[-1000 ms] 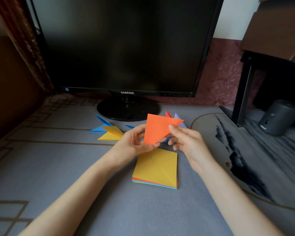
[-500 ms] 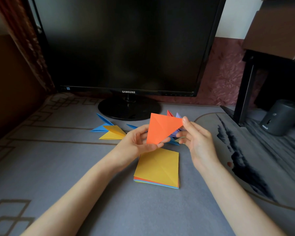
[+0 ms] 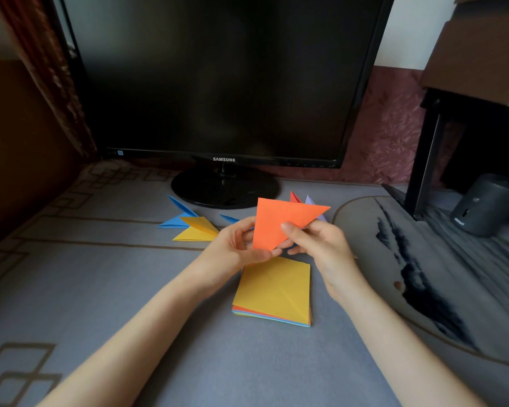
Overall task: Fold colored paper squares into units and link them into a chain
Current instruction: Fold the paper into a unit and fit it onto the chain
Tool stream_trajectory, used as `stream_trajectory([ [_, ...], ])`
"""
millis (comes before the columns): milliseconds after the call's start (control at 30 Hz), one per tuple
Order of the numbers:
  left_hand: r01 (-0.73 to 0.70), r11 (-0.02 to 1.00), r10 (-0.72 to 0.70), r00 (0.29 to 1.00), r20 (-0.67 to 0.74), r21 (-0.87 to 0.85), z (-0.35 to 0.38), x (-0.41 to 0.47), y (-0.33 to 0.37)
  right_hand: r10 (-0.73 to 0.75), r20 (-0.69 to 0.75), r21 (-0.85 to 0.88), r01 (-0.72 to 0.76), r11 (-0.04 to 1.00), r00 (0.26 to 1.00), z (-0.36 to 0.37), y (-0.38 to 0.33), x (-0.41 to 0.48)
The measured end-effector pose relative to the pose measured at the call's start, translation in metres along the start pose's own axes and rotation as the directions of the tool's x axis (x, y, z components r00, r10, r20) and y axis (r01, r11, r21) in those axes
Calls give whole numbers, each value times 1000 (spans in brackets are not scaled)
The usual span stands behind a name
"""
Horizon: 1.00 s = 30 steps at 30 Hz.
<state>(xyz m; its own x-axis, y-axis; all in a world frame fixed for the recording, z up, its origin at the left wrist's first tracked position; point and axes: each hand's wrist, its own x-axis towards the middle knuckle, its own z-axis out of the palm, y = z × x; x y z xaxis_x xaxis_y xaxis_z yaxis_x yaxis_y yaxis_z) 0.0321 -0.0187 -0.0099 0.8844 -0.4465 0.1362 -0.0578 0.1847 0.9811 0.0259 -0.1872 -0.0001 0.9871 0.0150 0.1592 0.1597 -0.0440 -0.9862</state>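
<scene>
An orange paper (image 3: 278,223) folded into a triangle is held up above the table. My left hand (image 3: 235,248) grips its lower left edge and bottom tip. My right hand (image 3: 318,245) pinches it along the lower right edge, thumb on the front. Below the hands lies a stack of colored paper squares (image 3: 274,292) with a creased yellow sheet on top. Folded units lie behind: a yellow unit (image 3: 197,229) and a blue unit (image 3: 178,217) to the left, with red and lilac tips (image 3: 301,199) partly hidden behind the orange paper.
A black monitor (image 3: 227,77) on a round stand (image 3: 225,189) stands at the back. A grey patterned cloth (image 3: 100,289) covers the table. At the right are a round mat (image 3: 423,274), a dark table leg (image 3: 423,160) and a grey cylinder (image 3: 479,205).
My right hand has slid from the triangle's right tip down to its lower right edge, the thumb now on the front. The left hand's hold is unchanged.
</scene>
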Motion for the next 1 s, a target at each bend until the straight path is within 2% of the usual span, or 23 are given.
stream_trajectory([
  [133, 49, 998, -48, 998, -31, 44, 2, -1, 4, -5, -48, 57, 7, 998, 999, -7, 2, 1],
  [333, 27, 999, -20, 968, -250, 25, 0, 0, 10, 74, 126, -108, -60, 992, 989, -5, 0, 0],
  [400, 29, 997, -8, 967, -256, 78, -1, 1, 8, 76, 147, -143, -55, 988, 986, -3, 0, -1],
  [500, 36, 994, -8, 969, -246, 108, 0, 2, 6, 22, 78, -93, -14, 996, 997, -3, -1, 0],
  [633, 17, 1000, -18, 960, -279, -6, -1, 3, 5, -68, 68, 50, 65, 997, 995, -5, -5, 0],
  [800, 14, 996, -41, 955, -294, -92, -6, 3, 5, -136, 184, -105, 157, 982, 973, -3, -4, -2],
  [1000, 32, 992, -60, 969, -241, -120, -5, 2, 6, -155, 149, -8, 158, 987, 977, -2, -6, -2],
])
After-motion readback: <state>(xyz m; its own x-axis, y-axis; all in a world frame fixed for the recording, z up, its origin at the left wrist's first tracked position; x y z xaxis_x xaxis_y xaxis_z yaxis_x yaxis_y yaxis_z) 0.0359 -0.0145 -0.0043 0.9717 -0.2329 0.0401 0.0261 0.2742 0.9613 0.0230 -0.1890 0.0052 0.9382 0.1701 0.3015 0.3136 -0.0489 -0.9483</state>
